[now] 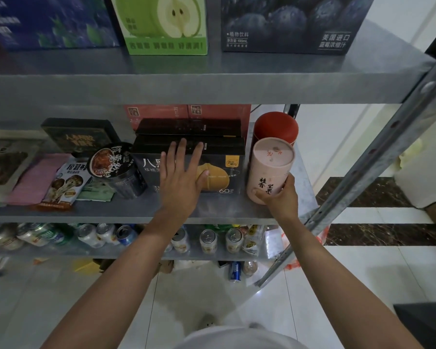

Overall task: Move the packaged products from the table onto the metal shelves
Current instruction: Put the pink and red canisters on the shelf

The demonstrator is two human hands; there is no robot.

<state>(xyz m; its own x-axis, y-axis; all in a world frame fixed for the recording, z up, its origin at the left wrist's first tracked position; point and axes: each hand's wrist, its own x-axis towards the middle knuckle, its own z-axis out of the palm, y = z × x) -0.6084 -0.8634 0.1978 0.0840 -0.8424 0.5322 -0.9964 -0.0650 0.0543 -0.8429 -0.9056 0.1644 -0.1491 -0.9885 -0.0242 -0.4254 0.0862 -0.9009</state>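
- The middle shelf (136, 210) already carries a full row, so most of the load looks shelved. The counter is out of view, so you can't tell what's left on it.
- Your left hand (181, 177) lies flat on the dark box (227, 170), fingers straight and spread, gripping nothing.
- Your right hand (280, 195) wraps the lower part of the pink canister (269, 167) at the shelf's right end, just beside the dark box and in front of the red canister (275, 127). It's slightly tilted; can't tell if the base is seated.
- Left to do, my read: seat it, let go, fetch the next one.
- Top shelf labels: blue box (48, 21) blurred; green pear box (165, 23) unreadable; blueberry box (287, 23) reads "植物饮料", "100mL", "美国进口 蓝莓浓缩汁".
- Middle shelf labels: mushroom packet (66, 182) starts "松茸"; noodle bowl (113, 162) calligraphy not legible; dark box shows "八", a half-hidden character and "60"; pink canister reads "桂香" and "坚果".
- Cans (208, 240) on the shelf below: print too small.
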